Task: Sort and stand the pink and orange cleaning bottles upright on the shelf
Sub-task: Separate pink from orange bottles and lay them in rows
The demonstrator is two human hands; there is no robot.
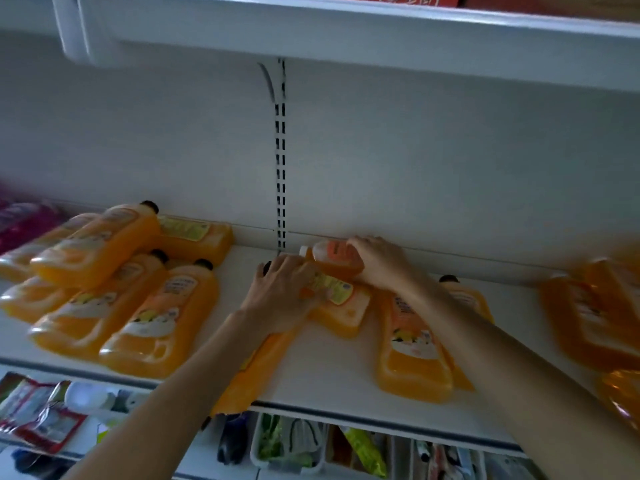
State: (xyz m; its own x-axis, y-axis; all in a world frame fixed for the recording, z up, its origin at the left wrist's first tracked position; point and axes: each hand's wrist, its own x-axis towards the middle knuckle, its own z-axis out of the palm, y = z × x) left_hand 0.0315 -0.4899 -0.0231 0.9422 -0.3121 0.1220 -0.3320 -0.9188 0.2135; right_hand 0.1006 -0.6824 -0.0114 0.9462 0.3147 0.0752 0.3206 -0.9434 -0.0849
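Several orange bottles lie flat on the white shelf (322, 368). A pile of them (114, 282) is at the left, with pink bottles (20, 220) at the far left edge. My left hand (280, 296) grips the neck end of an orange bottle (256, 368) lying lengthwise under my forearm, and it also rests on a yellow-labelled one (341, 303). My right hand (377, 261) grips a small orange bottle with a white cap (329, 254) lying near the back wall. Another orange bottle (412, 344) lies under my right forearm. More orange bottles (595, 313) lie at the right.
An upper shelf (346, 36) hangs overhead, with a slotted upright (280, 168) on the back wall. Below the shelf's front edge are packets (34, 410) and bins of small goods (291, 441).
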